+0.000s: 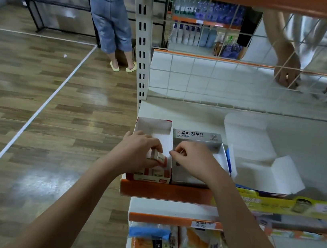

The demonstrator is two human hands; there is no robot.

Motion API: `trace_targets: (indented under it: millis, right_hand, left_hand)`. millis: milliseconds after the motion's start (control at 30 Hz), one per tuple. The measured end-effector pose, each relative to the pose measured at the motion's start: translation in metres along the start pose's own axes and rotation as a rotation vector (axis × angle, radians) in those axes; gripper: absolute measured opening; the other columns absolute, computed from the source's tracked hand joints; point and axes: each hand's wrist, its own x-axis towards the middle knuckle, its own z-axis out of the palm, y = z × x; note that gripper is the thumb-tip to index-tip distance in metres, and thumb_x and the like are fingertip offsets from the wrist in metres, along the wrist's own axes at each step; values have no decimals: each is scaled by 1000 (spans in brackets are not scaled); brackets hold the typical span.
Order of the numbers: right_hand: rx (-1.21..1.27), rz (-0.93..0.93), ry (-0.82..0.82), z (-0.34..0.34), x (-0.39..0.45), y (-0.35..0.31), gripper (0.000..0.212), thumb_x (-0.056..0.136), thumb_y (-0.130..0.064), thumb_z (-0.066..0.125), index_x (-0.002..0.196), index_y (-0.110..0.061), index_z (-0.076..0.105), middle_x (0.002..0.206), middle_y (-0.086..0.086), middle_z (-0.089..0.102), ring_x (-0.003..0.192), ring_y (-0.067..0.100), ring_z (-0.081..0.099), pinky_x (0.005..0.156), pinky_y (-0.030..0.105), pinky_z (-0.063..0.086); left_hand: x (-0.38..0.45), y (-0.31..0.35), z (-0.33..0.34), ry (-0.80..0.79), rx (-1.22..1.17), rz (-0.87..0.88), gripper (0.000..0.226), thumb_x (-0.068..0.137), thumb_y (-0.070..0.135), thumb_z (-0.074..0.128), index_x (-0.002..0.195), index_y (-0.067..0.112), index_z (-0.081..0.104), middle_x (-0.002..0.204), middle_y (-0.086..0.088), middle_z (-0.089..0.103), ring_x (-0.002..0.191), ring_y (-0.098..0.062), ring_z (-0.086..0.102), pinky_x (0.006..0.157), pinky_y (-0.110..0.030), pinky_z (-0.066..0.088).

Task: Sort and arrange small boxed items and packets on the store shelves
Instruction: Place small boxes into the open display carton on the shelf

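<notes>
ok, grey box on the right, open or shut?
Open. The grey box has no lid over it; its white inner walls and floor show, and the right hand reaches down inside. Contents: cannot tell.

An orange-edged white shelf (pixel 169 192) carries a red-and-white carton (pixel 147 176) at near left beside a grey carton (pixel 197 138) with black lettering, above a brown wood-plank floor (pixel 46 97) crossed by white lines.

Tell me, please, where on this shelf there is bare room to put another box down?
Bare shelf lies behind the grey box, up to the wire grid. The front left corner is crowded: red-trimmed box, grey box, both hands. The white carton fills the middle.
</notes>
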Motion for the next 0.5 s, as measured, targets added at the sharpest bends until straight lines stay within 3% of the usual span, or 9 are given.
trace_targets:
  millis: [167,367,500]
  right_hand:
    - [-3,3,-21,1,3,3,25,93,-42,50,97,-20,61,91,-1,66,83,13,61,72,30,49]
    - [-4,-1,-33,0,2,4,29,94,-44,47,101,-19,60,92,0,64,82,14,59,69,30,45]
    - [-25,-17,-50,0,4,6,30,94,-45,46,101,-19,59,90,-1,65,78,13,58,61,25,40]
  left_hand:
    - [4,9,0,-44,58,-20,36,84,45,61,116,30,52,113,10,58,109,-14,43,83,-29,26]
    - [9,9,0,-134,149,-48,33,85,45,57,115,32,56,111,8,58,110,-18,43,92,-37,31]
    - [9,5,-9,-128,26,-86,33,84,38,61,116,34,55,115,9,54,113,-14,42,100,-38,33]
